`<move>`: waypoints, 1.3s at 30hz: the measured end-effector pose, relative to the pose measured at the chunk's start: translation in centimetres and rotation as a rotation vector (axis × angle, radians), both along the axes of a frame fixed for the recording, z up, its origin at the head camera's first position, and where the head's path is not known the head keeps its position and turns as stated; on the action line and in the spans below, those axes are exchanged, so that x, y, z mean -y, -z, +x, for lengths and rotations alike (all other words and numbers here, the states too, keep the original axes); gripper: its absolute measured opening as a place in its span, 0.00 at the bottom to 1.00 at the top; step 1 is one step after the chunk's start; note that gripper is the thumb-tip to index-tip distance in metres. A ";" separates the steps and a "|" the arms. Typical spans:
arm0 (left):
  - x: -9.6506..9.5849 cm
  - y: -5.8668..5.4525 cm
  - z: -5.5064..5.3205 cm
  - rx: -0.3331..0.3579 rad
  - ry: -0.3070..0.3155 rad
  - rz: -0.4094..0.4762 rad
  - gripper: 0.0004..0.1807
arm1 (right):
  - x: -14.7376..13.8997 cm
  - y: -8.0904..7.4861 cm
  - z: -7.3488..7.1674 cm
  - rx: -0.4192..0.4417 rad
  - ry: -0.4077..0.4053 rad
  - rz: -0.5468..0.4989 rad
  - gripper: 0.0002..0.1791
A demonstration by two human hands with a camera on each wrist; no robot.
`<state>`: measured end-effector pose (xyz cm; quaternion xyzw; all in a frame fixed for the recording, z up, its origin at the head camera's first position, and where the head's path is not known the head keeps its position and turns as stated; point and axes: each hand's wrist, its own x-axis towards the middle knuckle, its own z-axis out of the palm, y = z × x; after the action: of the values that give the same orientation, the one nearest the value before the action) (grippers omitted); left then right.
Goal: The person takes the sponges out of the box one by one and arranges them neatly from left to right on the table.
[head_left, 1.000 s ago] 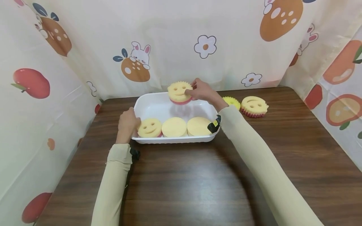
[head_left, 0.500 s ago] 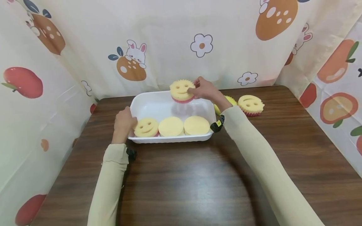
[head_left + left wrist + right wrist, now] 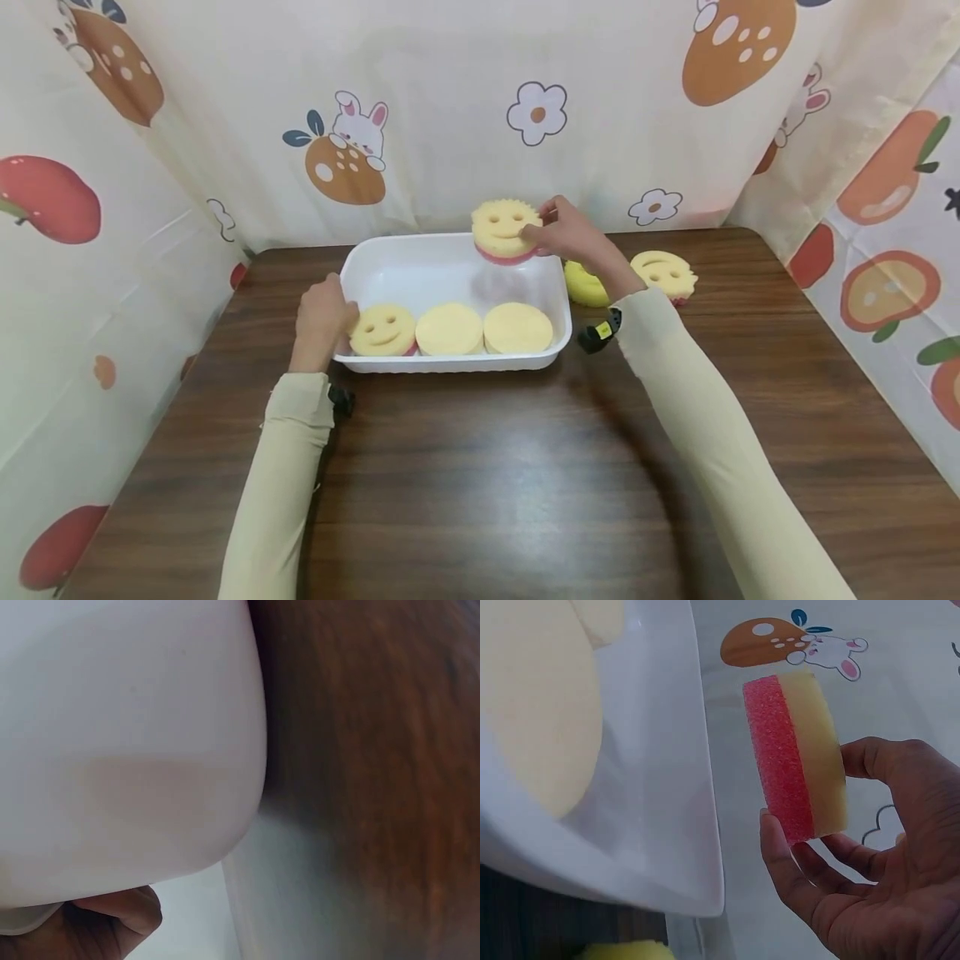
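Fingers [image 3: 781, 866] of your right hand [image 3: 573, 232] pinch the smiling sponge [image 3: 504, 225], which has just shifted rightward over the far side of the tray [image 3: 412, 279]; placing it seems unfinished. Your left hand [image 3: 322, 321] grips the tray's left end.

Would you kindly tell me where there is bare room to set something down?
Free: inside the white tray, behind its front sponge row; on the tabletop, between the sleeves. Crowded: that row, and around the yellow sponge.
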<state>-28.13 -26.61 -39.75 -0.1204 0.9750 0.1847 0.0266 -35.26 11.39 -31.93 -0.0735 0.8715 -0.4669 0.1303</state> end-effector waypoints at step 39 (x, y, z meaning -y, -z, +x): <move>0.0 0.0 -0.2 0.036 -0.010 -0.009 0.30 | -10.0 0.9 1.9 -0.030 0.171 -0.018 0.38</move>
<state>-28.38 -26.59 -39.74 -0.1285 0.9746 0.1785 0.0425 -33.36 21.40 -32.88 -0.0069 0.8722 -0.4831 0.0763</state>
